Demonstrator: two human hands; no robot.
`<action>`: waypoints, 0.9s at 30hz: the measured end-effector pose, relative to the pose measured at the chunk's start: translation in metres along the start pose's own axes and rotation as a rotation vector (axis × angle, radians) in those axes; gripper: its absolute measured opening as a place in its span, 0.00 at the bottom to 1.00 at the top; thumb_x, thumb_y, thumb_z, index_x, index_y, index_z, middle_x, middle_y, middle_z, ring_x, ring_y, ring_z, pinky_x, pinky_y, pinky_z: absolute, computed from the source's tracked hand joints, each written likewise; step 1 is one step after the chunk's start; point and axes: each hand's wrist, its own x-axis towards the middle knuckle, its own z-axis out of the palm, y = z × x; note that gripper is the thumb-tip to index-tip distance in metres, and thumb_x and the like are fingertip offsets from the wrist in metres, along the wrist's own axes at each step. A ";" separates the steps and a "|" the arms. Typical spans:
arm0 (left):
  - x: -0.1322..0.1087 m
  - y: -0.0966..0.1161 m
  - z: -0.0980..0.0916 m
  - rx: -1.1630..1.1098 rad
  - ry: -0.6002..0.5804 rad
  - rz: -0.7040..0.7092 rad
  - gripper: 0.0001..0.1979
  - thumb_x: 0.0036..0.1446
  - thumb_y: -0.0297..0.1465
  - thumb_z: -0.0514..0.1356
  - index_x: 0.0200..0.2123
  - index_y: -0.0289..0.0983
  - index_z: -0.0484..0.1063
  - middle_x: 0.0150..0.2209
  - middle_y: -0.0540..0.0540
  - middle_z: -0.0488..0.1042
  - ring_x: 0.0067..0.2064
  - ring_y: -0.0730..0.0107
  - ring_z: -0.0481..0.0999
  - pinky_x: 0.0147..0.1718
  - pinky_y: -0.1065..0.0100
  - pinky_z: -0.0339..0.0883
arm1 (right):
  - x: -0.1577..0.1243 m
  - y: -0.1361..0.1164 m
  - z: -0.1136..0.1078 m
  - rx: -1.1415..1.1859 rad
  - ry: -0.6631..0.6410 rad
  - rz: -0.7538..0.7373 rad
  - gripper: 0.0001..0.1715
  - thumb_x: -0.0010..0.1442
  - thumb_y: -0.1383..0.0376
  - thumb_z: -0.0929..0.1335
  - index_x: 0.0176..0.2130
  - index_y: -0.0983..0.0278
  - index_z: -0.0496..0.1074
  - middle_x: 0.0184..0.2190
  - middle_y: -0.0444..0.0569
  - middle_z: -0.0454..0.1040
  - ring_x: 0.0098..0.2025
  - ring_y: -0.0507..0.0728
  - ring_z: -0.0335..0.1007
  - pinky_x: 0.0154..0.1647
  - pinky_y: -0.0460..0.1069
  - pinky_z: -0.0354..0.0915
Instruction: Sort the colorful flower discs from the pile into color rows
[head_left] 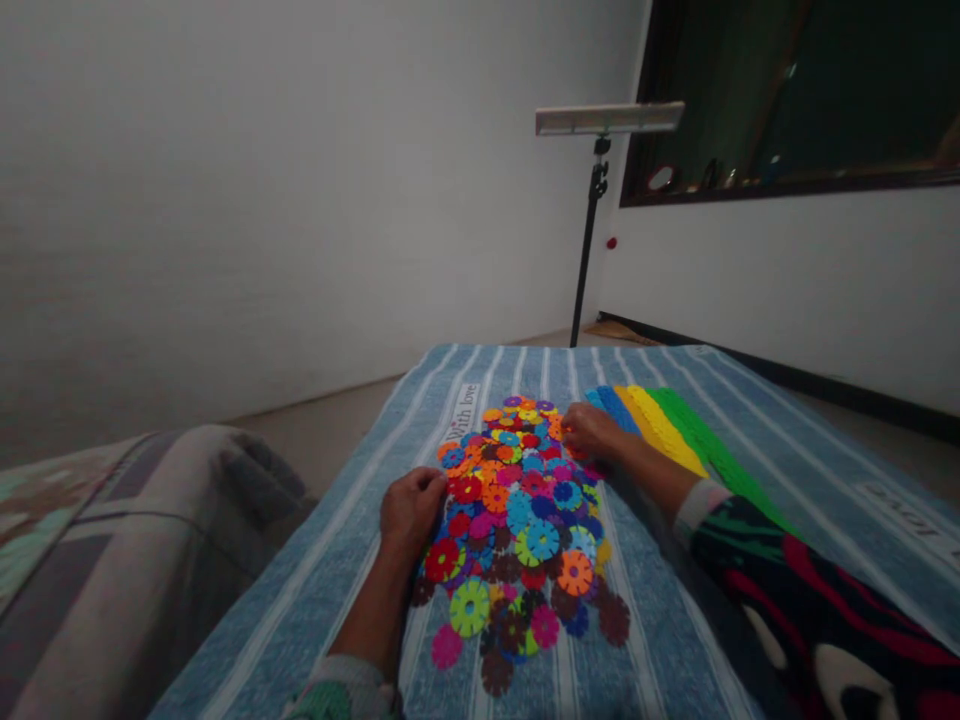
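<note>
A loose pile of notched plastic discs point(541, 540) in many colours lies on the striped blue cloth point(330, 560). At the left edge of the pile is my left hand point(411, 512), its fingers curled in beside red discs. My right hand point(591, 432) reaches the far right side of the pile, fingers bent closed against orange and red discs. What either hand holds, if anything, is hidden by the fingers. Just right of my right hand, rows of linked discs lie sorted by colour: a blue row point(619, 408), a yellow row point(664, 425) and a green row point(701, 440).
Grey fabric point(187, 530) drapes over something at the lower left. Beyond the table's far edge stands a black stand point(586, 250) with a flat light panel point(609, 120). A white wall point(315, 190) closes off the back, and a dark window point(810, 90) is at upper right.
</note>
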 end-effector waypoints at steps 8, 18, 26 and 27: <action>-0.003 0.003 0.000 -0.001 -0.020 -0.021 0.14 0.51 0.36 0.55 0.32 0.38 0.80 0.33 0.47 0.81 0.37 0.62 0.78 0.37 0.68 0.66 | 0.007 -0.005 0.013 -0.073 -0.039 0.116 0.19 0.65 0.57 0.68 0.50 0.66 0.71 0.49 0.53 0.73 0.47 0.57 0.72 0.48 0.57 0.70; -0.004 0.005 -0.001 0.005 -0.026 -0.020 0.14 0.52 0.35 0.56 0.32 0.37 0.80 0.33 0.47 0.82 0.37 0.63 0.78 0.36 0.69 0.65 | 0.007 0.000 0.014 -0.082 -0.070 0.089 0.18 0.64 0.57 0.68 0.49 0.65 0.72 0.49 0.53 0.74 0.47 0.57 0.72 0.48 0.56 0.70; -0.002 0.003 0.001 0.008 -0.013 -0.019 0.13 0.51 0.36 0.56 0.32 0.38 0.80 0.33 0.47 0.82 0.36 0.63 0.78 0.35 0.69 0.65 | 0.006 0.002 0.013 -0.096 -0.078 0.018 0.17 0.65 0.57 0.67 0.49 0.65 0.72 0.49 0.52 0.73 0.47 0.57 0.71 0.48 0.57 0.70; -0.001 0.003 0.001 0.008 -0.010 -0.016 0.13 0.51 0.36 0.56 0.31 0.38 0.80 0.32 0.47 0.82 0.36 0.63 0.78 0.35 0.69 0.65 | 0.006 0.002 0.013 -0.094 -0.076 0.010 0.17 0.65 0.57 0.67 0.48 0.65 0.72 0.48 0.51 0.73 0.47 0.57 0.71 0.47 0.57 0.70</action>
